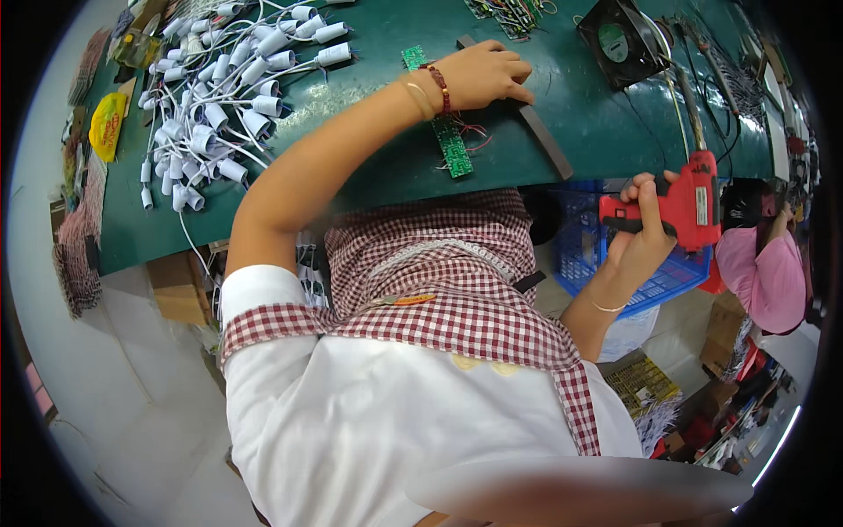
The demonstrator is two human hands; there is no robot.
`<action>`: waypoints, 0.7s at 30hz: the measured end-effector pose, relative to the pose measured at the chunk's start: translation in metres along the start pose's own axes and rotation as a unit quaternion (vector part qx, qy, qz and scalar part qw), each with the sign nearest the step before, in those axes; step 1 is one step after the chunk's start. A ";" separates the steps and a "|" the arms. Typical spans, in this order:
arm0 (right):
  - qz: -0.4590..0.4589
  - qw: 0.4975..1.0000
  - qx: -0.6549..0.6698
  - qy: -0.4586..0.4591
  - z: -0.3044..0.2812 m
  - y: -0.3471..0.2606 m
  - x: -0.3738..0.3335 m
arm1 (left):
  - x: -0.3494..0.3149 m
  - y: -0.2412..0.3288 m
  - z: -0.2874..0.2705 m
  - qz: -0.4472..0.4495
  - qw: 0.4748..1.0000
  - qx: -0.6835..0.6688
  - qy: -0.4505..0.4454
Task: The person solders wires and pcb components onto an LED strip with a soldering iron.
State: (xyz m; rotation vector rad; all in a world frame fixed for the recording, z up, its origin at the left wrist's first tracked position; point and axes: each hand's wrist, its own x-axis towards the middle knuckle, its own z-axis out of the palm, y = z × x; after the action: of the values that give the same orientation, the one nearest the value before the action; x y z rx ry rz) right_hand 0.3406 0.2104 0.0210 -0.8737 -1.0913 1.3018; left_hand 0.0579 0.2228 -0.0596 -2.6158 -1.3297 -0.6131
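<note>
Nearest is the wearer's white shirt (395,395), with a red-and-white checked apron (448,325) over it. To the right, the right hand (643,224) is closed around the handle of a red-and-black pistol-shaped soldering gun (698,206), held just off the table's near edge with its metal barrel pointing up and away over the green tabletop (360,198). Below that hand, under table level, a blue plastic crate (575,255) shows.

The left forearm reaches across the table and over a narrow green circuit board strip (454,154), which lies on the tabletop with both ends showing past the wrist. Thin red wires (475,138) lie beside the strip. The left hand (485,75) is over a dark grey bar (546,145), fingers bent and palm down; whether it pinches anything, I cannot tell.

On the table's left side is a heap of white cylindrical sockets (211,114) with white cables. Farther right stands a black fan (619,44), and at the far edge lies a bundle of thin wired parts (516,16).
</note>
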 end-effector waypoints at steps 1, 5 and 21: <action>-0.010 1.000 0.008 0.011 0.000 0.000 -0.003 | 0.000 -0.003 -0.002 0.012 0.998 -0.034 -0.045; -0.002 1.000 -0.004 0.014 -0.005 0.003 -0.002 | 0.002 -0.007 -0.013 -0.001 0.993 -0.094 -0.069; 0.011 0.999 -0.039 -0.012 0.003 0.009 0.000 | -0.068 -0.006 -0.029 -0.109 0.973 -0.182 -0.091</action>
State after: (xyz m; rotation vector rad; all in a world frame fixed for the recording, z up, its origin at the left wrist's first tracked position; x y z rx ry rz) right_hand 0.3352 0.2113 0.0130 -0.9326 -1.1599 1.2985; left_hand 0.0094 0.1674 -0.0624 -2.8949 -1.7230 -0.7229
